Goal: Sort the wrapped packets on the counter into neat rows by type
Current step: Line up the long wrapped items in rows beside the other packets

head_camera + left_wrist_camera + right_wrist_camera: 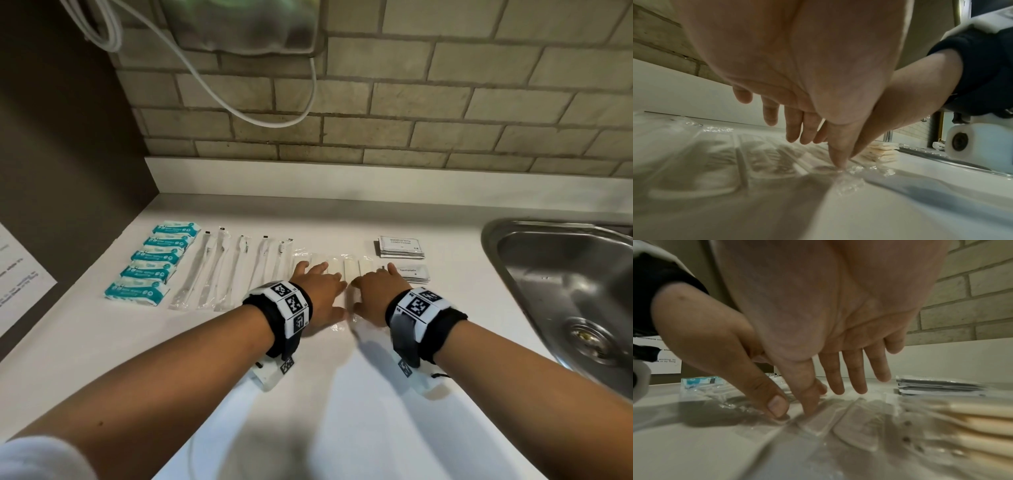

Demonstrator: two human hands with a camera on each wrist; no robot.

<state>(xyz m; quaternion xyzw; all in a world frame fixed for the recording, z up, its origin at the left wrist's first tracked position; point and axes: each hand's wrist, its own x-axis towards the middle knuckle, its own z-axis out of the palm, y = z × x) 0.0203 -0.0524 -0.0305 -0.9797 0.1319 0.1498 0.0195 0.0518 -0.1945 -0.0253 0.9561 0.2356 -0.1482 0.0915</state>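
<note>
Both grips flat and wide, left hand [322, 287] and right hand [376, 291] square the clear-wrapped comb packets [337, 265] on the surface [342, 411]; next, likely closing gaps evenly.

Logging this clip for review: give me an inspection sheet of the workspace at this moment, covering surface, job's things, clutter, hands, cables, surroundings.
Surface: white counter, bare toward the near edge.
Job's things: teal packets in a column at the left; long clear-wrapped packets in a row beside them; short clear packets under the hands; shampoo sachets stacked, toothpaste sachets stacked nearer.
Clutter: nothing seen.
Hands: left hand and right hand lie flat, fingers straight, thumbs pressing the clear wrap.
Cables: white cable hangs on the wall, off the counter.
Surroundings: brick wall, steel sink at the right, printed sheet at the left.
</note>
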